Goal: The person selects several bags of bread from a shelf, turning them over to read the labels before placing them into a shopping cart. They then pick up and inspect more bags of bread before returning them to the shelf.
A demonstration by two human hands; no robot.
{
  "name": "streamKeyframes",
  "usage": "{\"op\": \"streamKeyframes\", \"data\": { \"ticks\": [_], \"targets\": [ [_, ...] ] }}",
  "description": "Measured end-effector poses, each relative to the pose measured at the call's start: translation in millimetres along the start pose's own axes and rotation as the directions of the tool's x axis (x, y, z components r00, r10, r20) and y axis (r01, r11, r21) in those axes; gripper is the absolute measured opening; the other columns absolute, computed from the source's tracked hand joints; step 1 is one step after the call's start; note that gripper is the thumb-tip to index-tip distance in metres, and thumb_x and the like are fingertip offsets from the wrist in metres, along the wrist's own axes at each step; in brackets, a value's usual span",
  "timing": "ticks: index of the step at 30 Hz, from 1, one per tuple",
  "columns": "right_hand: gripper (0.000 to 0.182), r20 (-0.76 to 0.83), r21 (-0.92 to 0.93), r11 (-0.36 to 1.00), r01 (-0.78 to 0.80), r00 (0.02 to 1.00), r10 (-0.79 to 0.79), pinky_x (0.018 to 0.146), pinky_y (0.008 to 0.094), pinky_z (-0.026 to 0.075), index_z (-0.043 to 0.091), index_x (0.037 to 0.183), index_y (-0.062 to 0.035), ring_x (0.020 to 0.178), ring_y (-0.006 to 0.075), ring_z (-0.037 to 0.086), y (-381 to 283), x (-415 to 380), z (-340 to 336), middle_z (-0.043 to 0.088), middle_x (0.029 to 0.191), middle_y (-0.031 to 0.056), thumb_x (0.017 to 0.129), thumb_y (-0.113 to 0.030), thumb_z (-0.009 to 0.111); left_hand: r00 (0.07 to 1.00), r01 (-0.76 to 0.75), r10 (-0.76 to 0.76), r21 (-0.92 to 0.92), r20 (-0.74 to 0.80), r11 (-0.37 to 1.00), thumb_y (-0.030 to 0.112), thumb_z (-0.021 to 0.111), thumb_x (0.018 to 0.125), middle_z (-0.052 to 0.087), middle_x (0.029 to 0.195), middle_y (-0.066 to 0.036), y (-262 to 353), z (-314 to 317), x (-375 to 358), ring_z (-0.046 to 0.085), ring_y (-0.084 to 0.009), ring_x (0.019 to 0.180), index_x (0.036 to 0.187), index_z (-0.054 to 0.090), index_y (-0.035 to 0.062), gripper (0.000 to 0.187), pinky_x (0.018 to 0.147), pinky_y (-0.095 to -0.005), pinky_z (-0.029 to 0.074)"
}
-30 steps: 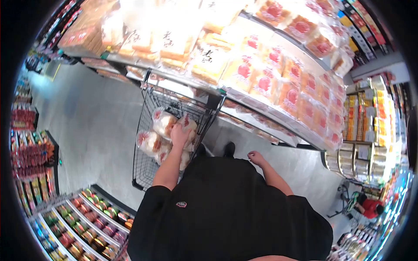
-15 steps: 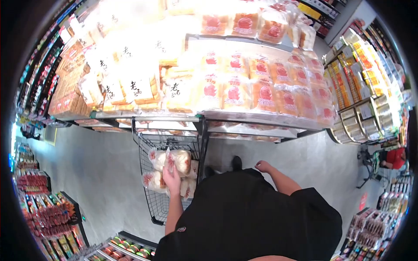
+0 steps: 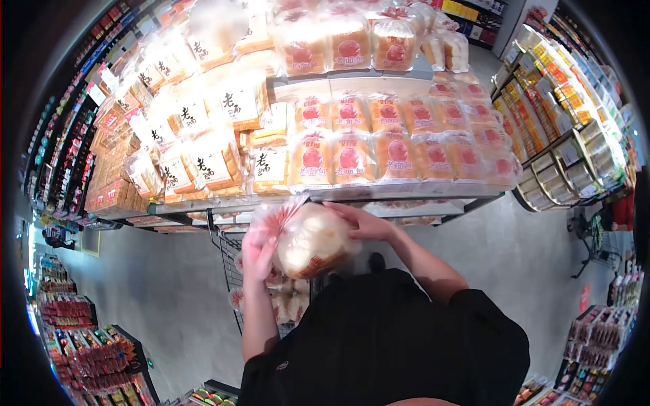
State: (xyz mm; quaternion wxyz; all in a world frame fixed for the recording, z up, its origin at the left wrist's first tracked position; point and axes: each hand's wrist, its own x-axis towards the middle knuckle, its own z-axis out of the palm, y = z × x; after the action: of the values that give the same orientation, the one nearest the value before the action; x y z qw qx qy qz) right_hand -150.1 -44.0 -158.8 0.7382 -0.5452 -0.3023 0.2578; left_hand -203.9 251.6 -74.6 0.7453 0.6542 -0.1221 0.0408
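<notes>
Lifted clear of the shopping cart (image 3: 233,271) within the last second and now held chest-high at the front edge of the bread shelf (image 3: 379,193): a bagged loaf (image 3: 308,240), left hand (image 3: 256,252) clamped on its gathered neck, right hand (image 3: 362,222) newly come up and closed over its top. More bagged loaves (image 3: 284,304) below in the cart; stocked packs (image 3: 352,159) crowding the shelf, no gap showing.

Bread bag (image 3: 308,238): clear plastic, pale tan loaf, red-and-white print at the gathered end. Shelf loaves (image 3: 352,159): orange-tan with round red labels. Shirt (image 3: 386,338) black, floor (image 3: 156,304) grey.
</notes>
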Motion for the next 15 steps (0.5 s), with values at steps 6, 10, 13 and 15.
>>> {"op": "streamKeyframes", "data": {
  "ticks": [6, 10, 13, 15],
  "targets": [
    [0.087, -0.061, 0.064, 0.983, -0.170, 0.983, 0.174, 0.106, 0.0338, 0.037, 0.031, 0.146, -0.0015, 0.126, 0.0180, 0.044, -12.3, -33.0, -33.9, 0.046, 0.141, 0.0100, 0.083, -0.048, 0.069, 0.967, 0.248, -0.255, -0.231, -0.001, 0.941, 0.013, 0.047, 0.098, 0.052, 0.136, -0.016, 40.8, 107.8, 99.4, 0.053, -0.0210, 0.122, 0.139, 0.043, -0.0031, 0.044, 0.104, -0.0325, 0.041],
    [0.056, -0.269, 0.323, 0.924, -0.205, 0.916, 0.298, 0.100, 0.0389, 0.047, 0.034, 0.143, -0.0034, 0.117, 0.0223, 0.055, -11.4, -62.3, -30.5, 0.049, 0.138, 0.0124, 0.096, -0.025, 0.054, 0.806, 0.585, -0.558, -0.401, 0.196, 0.705, 0.025, 0.047, 0.100, 0.059, 0.127, -0.014, 1.0, 133.2, 139.4, 0.057, -0.0205, 0.116, 0.132, 0.051, -0.0008, 0.041, 0.100, -0.0344, 0.045],
    [0.053, -0.376, 0.346, 0.937, -0.036, 0.910, 0.174, 0.100, 0.0405, 0.048, 0.035, 0.143, -0.0043, 0.116, 0.0237, 0.057, 2.0, -85.2, -31.7, 0.048, 0.138, 0.0133, 0.099, -0.030, 0.049, 0.797, 0.603, -0.535, -0.442, 0.282, 0.664, 0.034, 0.049, 0.099, 0.065, 0.117, -0.011, -25.1, 156.3, 152.3, 0.063, -0.0225, 0.107, 0.124, 0.057, 0.0024, 0.041, 0.095, -0.0382, 0.049],
    [0.054, -0.364, 0.506, 0.862, 0.039, 0.916, 0.172, 0.100, 0.0409, 0.048, 0.035, 0.143, -0.0044, 0.117, 0.0241, 0.057, -4.3, -97.9, -28.7, 0.048, 0.139, 0.0136, 0.099, -0.032, 0.047, 0.781, 0.624, -0.542, -0.430, 0.312, 0.652, 0.044, 0.046, 0.099, 0.062, 0.121, -0.011, -26.9, 169.2, 150.4, 0.060, -0.0238, 0.110, 0.129, 0.051, 0.0029, 0.051, 0.095, -0.0392, 0.048]
  ]
}}
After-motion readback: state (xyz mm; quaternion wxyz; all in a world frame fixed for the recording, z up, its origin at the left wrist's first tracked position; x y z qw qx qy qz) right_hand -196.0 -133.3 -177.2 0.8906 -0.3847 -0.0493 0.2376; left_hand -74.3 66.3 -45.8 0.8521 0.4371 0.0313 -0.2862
